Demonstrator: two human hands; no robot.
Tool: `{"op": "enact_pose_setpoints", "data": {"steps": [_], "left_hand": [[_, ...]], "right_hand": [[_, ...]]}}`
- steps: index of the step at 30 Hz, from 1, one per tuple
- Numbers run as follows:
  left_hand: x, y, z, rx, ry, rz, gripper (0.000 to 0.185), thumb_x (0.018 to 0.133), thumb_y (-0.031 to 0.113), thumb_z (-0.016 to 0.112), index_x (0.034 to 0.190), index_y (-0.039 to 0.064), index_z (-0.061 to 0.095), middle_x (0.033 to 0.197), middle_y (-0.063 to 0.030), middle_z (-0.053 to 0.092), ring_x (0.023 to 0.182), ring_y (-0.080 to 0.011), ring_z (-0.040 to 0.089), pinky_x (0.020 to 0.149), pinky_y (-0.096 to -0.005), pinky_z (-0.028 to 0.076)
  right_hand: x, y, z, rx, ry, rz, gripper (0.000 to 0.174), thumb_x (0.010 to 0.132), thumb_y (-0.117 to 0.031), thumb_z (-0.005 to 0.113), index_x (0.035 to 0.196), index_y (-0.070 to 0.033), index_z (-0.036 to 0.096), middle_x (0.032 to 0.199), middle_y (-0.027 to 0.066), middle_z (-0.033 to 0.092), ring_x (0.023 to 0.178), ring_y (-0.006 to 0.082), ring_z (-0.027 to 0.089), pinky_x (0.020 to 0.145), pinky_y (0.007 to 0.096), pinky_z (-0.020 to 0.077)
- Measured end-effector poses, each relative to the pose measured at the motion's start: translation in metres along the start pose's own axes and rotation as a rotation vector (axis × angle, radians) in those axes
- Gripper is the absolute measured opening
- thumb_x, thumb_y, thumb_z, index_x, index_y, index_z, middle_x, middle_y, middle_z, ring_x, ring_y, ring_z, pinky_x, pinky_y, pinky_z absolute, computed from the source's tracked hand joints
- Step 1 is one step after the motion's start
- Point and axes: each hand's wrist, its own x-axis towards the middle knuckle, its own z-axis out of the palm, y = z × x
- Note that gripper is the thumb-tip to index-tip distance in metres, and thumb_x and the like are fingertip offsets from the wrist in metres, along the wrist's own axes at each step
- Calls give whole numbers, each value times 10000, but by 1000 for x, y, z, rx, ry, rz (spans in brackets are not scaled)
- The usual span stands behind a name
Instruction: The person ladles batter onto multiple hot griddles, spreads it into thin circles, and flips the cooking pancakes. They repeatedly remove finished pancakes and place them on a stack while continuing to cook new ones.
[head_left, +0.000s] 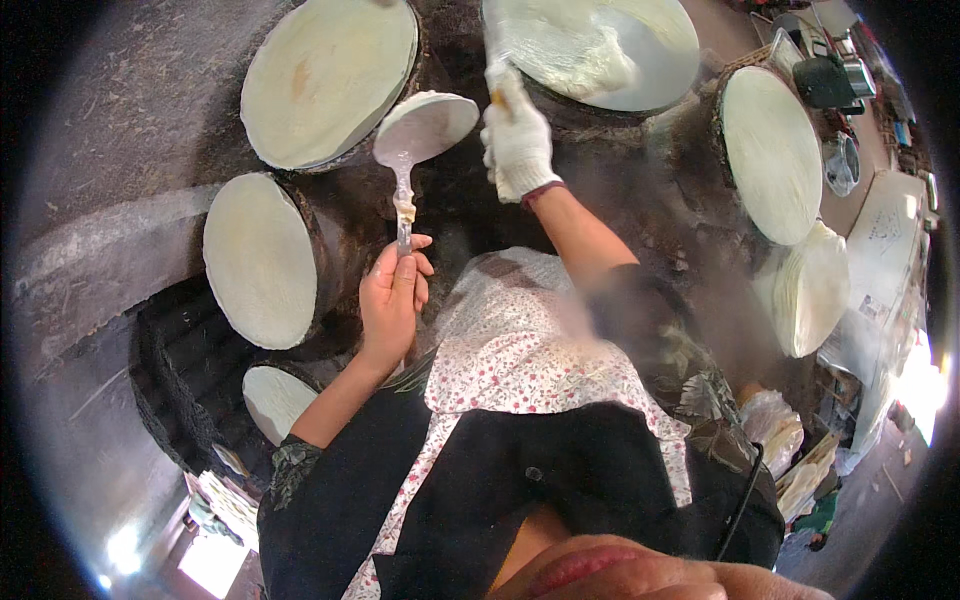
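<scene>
My left hand (394, 300), bare, holds the handle of a batter-coated ladle (426, 127) upright in front of me. The ladle's bowl is beside the lower right rim of a round griddle covered by a pale flatbread (330, 82). My right hand (519, 146), in a white knitted glove, grips a blurred tool (493, 34) whose far end runs out at the top of the view. It is at the left edge of another round griddle (660, 71), where pale batter (592, 64) lies thick and uneven over part of the hot surface.
More round griddles with pale sheets stand at the left (260, 262), lower left (277, 401) and right (772, 154). A stack of finished flatbreads (810, 292) is at the right, near a long pale table (885, 240). Steam drifts over my right arm.
</scene>
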Motion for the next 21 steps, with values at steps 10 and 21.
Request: {"op": "enact_pose_setpoints", "data": {"steps": [10, 21], "left_hand": [[-19, -14, 50, 10, 40, -28, 275, 1140, 141, 458, 1292, 6, 644, 760, 65, 481, 612, -3, 384, 541, -184, 307], [-22, -7, 137, -50, 87, -19, 289, 1156, 159, 447, 1308, -11, 624, 740, 48, 476, 566, -19, 396, 511, -196, 323]], "right_hand": [[-44, -25, -116, 75, 167, -11, 505, 1057, -128, 584, 1546, -241, 532, 698, -29, 563, 447, 63, 464, 362, 250, 386], [-24, -41, -213, -29, 106, -48, 450, 1020, -160, 644, 1468, -205, 643, 661, -50, 538, 494, 58, 474, 401, 243, 390]]}}
